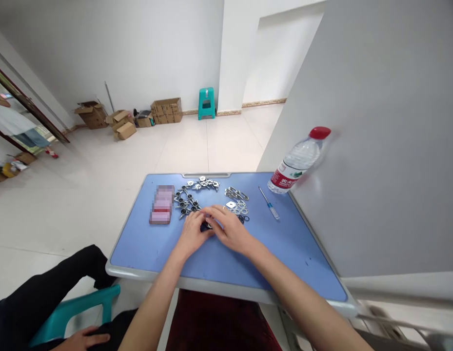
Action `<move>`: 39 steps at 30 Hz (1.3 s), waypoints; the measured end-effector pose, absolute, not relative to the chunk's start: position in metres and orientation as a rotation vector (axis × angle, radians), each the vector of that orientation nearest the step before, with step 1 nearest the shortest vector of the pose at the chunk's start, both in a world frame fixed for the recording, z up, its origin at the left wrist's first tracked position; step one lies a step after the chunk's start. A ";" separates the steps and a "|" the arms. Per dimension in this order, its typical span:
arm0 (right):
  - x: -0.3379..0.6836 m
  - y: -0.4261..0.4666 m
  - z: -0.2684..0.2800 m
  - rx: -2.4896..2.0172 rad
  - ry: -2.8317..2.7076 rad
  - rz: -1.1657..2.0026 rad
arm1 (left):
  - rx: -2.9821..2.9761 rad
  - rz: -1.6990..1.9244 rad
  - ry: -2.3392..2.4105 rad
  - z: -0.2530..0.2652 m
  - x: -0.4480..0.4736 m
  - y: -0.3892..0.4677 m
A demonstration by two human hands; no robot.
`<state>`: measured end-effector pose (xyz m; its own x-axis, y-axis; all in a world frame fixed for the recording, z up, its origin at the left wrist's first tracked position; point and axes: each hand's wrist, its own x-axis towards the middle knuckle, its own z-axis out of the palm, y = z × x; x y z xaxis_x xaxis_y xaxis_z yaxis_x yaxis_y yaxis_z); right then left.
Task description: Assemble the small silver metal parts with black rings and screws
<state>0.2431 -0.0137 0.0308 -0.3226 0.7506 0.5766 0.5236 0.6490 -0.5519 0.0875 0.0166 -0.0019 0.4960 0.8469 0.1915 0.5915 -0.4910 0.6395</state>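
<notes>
Close together over the middle of the blue tabletop (153,248), my left hand (193,229) and my right hand (228,226) have their fingers curled inward and meeting. A small dark piece shows partly between them, mostly hidden by the fingers. Just beyond my left hand lie several small metal parts with black round heads (182,204). Farther back is a cluster of shiny metal pieces (204,183). Beyond my right hand are flat metal strips (235,193), metal nuts (242,206) and dark rings (244,218), partly covered by the hand.
A screwdriver (270,204) with a blue clear handle lies to the right, near a red-capped water bottle (294,163) by the grey panel. At left is a blurred pink rectangular item (162,204). A seated person's dark-clothed leg (61,273) is beside the table's left edge.
</notes>
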 end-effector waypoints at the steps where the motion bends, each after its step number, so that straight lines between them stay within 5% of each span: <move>1: 0.241 -0.014 0.030 -1.006 -2.007 0.268 | 2.240 0.683 1.195 -0.003 0.088 0.016; 9: 0.224 -0.008 0.017 -0.980 -1.906 0.057 | 2.117 0.742 1.281 0.002 0.092 0.013; 39: 0.245 0.002 0.015 -0.949 -1.853 0.300 | 2.230 0.650 1.289 -0.003 0.092 0.016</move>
